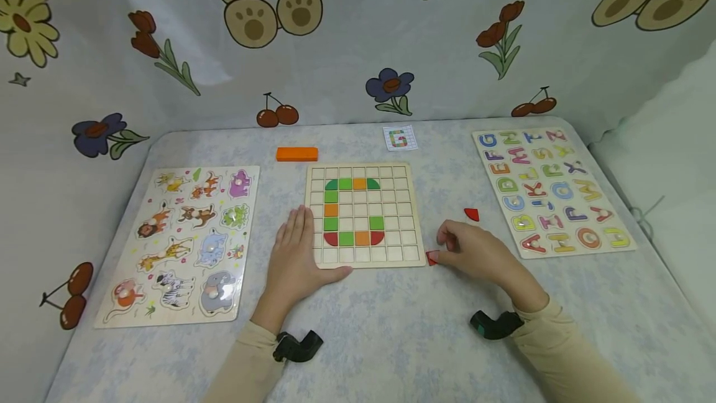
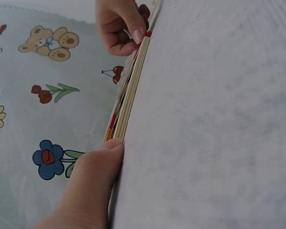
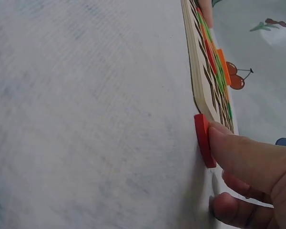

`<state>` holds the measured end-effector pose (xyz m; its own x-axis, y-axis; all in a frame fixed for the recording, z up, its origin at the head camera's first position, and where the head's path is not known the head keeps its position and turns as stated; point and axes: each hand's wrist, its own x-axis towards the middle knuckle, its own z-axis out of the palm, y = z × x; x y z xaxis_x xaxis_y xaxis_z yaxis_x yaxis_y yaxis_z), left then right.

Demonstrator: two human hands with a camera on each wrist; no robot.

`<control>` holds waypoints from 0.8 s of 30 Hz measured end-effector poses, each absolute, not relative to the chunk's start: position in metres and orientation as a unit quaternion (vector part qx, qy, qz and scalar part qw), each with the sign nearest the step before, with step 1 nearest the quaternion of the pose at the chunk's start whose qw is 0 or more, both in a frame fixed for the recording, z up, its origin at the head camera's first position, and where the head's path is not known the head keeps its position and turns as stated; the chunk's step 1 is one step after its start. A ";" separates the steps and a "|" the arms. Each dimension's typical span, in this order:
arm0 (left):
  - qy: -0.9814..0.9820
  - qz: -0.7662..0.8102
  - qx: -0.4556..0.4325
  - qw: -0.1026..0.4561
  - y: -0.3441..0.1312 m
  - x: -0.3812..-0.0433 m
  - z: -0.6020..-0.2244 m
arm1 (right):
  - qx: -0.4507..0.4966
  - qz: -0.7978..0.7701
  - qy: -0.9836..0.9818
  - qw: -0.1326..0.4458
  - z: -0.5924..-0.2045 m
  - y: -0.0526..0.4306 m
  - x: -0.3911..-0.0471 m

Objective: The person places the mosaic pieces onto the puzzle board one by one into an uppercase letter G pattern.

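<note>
A wooden grid board lies flat at the middle, with green, orange and red pieces set in a G-like outline. My left hand rests on its left edge, fingers extended and thumb along the front edge. The thumb of my right hand touches a red quarter-round piece on the table, just off the board's front right corner. Its other fingers are loosely bent and apart from that piece. Another red quarter-round piece lies beyond the right hand.
An animal puzzle board lies on the left and an alphabet puzzle board on the right. Behind the grid board are an orange block and a small pattern card. A patterned cloth hangs along the back.
</note>
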<state>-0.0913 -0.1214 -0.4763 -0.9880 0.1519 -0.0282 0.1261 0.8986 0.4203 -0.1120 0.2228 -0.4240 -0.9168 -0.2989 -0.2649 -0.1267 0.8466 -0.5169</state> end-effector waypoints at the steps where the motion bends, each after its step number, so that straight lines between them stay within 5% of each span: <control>1: 0.974 0.213 0.072 0.030 -0.121 -0.091 -0.476 | -0.114 -0.252 0.945 0.172 -0.424 0.223 -0.112; 12: 0.974 0.214 0.072 0.031 -0.122 -0.091 -0.476 | -0.102 -0.236 0.957 0.131 -0.418 0.232 -0.120; 24: 0.973 0.216 0.072 0.029 -0.121 -0.091 -0.475 | -0.124 -0.252 0.946 0.161 -0.417 0.233 -0.119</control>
<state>-0.0912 -0.1215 -0.4751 -0.9881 0.1519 -0.0245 0.1272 0.8962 0.4250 -0.1191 0.2325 -0.4172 -0.9175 -0.3157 -0.2421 -0.1537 0.8426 -0.5162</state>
